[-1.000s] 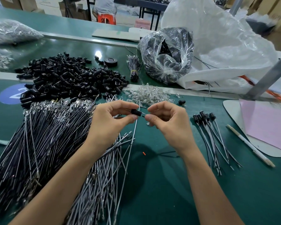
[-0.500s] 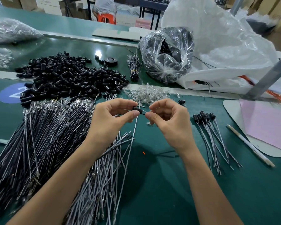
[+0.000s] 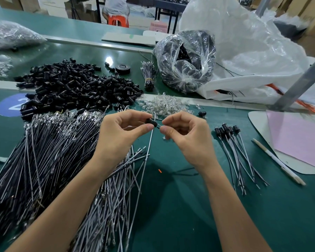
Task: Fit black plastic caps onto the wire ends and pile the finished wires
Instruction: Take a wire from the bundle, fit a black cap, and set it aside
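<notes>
Head view: I read the left hand [image 3: 120, 135] pinching the black cap [image 3: 150, 122] between thumb and forefinger, its long axis pointing right at the right hand [image 3: 185, 139], which pinches the wire end [image 3: 158, 126] at its mouth; the wire [image 3: 147, 153] hangs below.

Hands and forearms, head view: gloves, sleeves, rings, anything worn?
Nothing worn that shows. The left hand and right hand have no gloves and no visible rings, and the nails that show are short and unpainted. The left forearm and right forearm have no sleeves, watch or bands down to the frame edge. No markings are visible.
</notes>
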Motion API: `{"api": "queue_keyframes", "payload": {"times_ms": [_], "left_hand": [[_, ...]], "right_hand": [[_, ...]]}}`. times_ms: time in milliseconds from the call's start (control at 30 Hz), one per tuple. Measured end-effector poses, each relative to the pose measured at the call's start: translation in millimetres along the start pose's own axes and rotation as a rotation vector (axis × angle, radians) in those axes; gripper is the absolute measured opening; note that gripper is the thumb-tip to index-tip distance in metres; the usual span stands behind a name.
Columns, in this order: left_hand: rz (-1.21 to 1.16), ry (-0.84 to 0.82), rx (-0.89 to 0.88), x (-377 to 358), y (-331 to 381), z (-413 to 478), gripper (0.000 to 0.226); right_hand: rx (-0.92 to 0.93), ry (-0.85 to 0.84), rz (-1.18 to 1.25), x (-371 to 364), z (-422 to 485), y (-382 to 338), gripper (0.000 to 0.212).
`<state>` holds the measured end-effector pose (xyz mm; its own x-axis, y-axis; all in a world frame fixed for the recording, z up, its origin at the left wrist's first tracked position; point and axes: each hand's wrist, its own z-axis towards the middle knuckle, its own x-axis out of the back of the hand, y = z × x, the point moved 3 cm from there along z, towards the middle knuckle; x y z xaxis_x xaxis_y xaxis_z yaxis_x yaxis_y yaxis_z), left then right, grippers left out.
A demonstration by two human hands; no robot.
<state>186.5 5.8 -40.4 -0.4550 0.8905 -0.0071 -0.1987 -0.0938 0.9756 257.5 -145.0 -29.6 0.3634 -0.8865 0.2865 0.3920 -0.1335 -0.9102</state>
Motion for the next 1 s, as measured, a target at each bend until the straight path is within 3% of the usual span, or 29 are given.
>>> {"api": "queue_keyframes", "payload": {"times_ms": [567, 1000], "left_hand": [[-0.025, -0.025, -0.006, -2.7, 0.6, -1.6, 0.023], [0.040, -0.005, -0.011, -1.6, 0.7, -1.8, 0.028]], "right_hand": [[0.039, 0.114, 0.081, 0.1, -2.6, -1.4, 0.019], [0.063, 0.042, 0.041, -3.7, -2.6, 0.8, 0.022]]}}
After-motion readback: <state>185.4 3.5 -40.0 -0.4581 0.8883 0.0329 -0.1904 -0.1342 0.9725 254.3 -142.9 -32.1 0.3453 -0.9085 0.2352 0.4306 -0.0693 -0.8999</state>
